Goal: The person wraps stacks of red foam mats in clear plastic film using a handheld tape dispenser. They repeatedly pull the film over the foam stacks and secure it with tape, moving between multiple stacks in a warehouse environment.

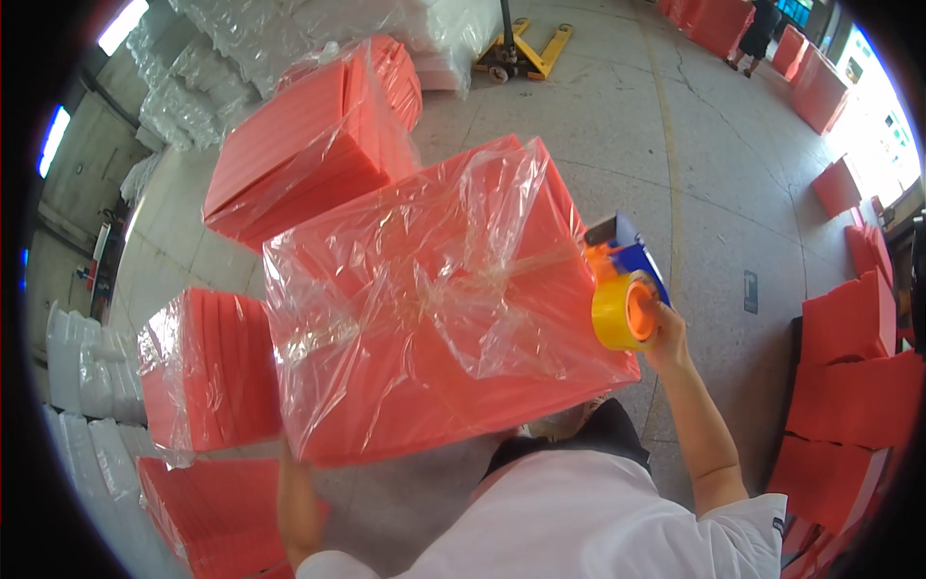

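Note:
In front of me is a large block of red foam sheets (386,386), wrapped in crinkled clear plastic film (492,280) with strips of tape across its top. My right hand (667,336) is closed on a blue and orange tape dispenser (637,261) at the block's right edge. A wide roll of yellow tape (612,314) sits on the dispenser. On the other side, my left forearm (297,497) reaches up to the block's near left corner. The left hand itself is hidden behind the block, so its fingers do not show.
More wrapped red foam stacks stand beyond (289,145) and at the left (207,367). Red foam piles (849,405) line the right side. White plastic-wrapped bundles (338,29) and a yellow pallet jack (526,53) are at the back. A person (759,34) stands far right.

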`<state>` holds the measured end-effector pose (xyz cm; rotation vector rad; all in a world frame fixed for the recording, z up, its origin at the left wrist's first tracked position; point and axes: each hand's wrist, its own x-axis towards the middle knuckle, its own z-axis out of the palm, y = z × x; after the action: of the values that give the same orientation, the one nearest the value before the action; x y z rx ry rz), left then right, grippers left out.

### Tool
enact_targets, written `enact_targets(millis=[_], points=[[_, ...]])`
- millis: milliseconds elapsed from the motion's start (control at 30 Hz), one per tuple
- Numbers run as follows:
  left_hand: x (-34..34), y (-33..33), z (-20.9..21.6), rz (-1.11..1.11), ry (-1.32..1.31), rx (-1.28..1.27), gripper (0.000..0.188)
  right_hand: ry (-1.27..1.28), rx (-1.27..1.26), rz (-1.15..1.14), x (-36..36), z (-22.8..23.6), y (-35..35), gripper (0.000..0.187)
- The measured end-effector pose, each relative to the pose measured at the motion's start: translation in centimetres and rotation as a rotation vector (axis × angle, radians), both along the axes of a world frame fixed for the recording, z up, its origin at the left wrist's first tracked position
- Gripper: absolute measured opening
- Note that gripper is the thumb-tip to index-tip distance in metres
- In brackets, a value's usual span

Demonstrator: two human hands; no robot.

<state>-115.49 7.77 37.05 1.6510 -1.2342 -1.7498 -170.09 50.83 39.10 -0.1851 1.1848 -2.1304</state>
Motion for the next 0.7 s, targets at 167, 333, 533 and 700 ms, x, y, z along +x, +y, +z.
enact_targets(millis=[167,333,533,700], points=[[-10.9,9.1,-0.3,-0.253,0.097,0.089,0.077,0.311,0.102,-0.127,-13.0,-7.3,5.2,0.035],[-33.3,15.6,6.5,-0.651,0.288,0.155,0.074,0.33,-0.03,-0.238,-39.7,-15.3,19.6,0.033],[-62.3,25.8,7.7,-1.244,0.265,-0.805,0.065,0.223,-0.211,-0.634,-45.3,-17.3,34.6,0.05],[-75.8,27.0,-8.3,-1.26,-0.21,-1.256,0.066,-0.133,-0.009,-0.929,-38.3,-25.1,43.2,0.048]])
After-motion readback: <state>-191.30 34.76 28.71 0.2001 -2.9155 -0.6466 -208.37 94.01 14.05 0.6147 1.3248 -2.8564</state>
